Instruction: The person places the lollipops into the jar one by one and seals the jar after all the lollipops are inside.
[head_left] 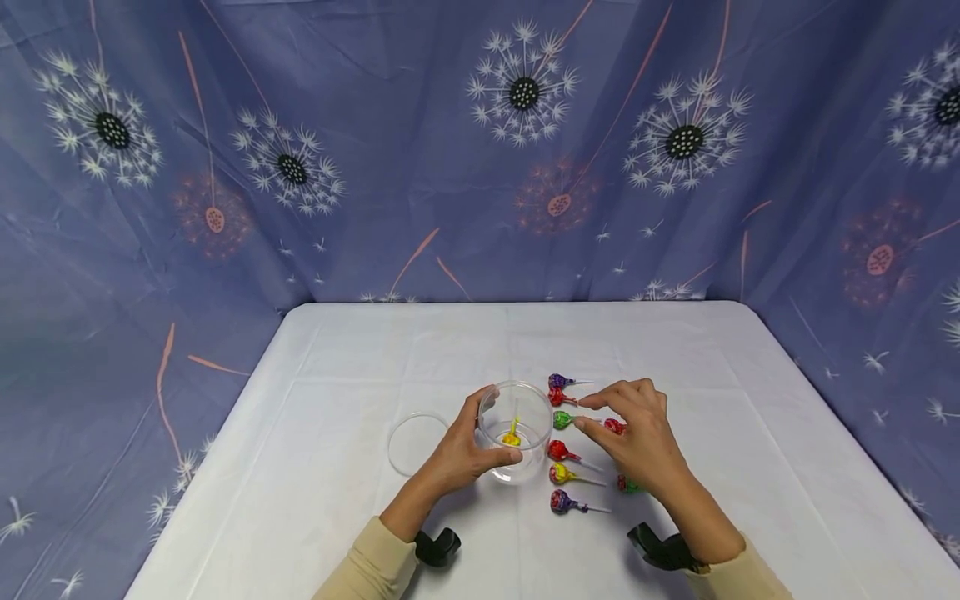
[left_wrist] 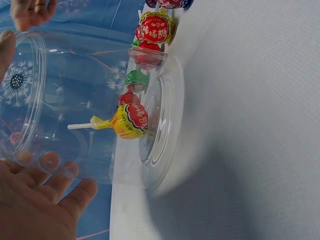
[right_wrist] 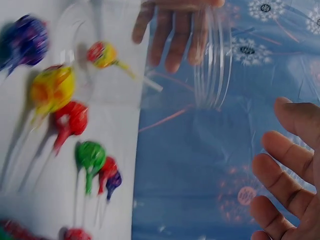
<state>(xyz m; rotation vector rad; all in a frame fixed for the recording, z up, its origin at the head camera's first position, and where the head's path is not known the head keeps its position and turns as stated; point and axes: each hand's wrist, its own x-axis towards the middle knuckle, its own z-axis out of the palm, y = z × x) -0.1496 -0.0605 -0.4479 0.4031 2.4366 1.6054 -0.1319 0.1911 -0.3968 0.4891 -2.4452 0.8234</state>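
My left hand (head_left: 463,448) grips a clear plastic jar (head_left: 534,460) from its left side, thumb across the near wall and fingers behind. The jar stands upright, its mouth uncovered. Inside, a yellow lollipop (left_wrist: 129,121) rests on the bottom with its stick up. My right hand (head_left: 639,427) hovers just right of the jar, thumb and forefinger apart with nothing between them. Under and beside its fingertips lie a green lollipop (head_left: 562,419) and a red lollipop (head_left: 557,396). Another red lollipop (head_left: 615,426) is partly hidden by this hand.
Closer to me in the same column are a red lollipop (head_left: 557,450), a yellow lollipop (head_left: 559,473) and a purple lollipop (head_left: 561,502). A purple one (head_left: 557,381) tops the column. A green-wrapped lollipop (head_left: 627,483) peeks out under the right wrist. Left of the jar lies a clear round lid (head_left: 389,446).
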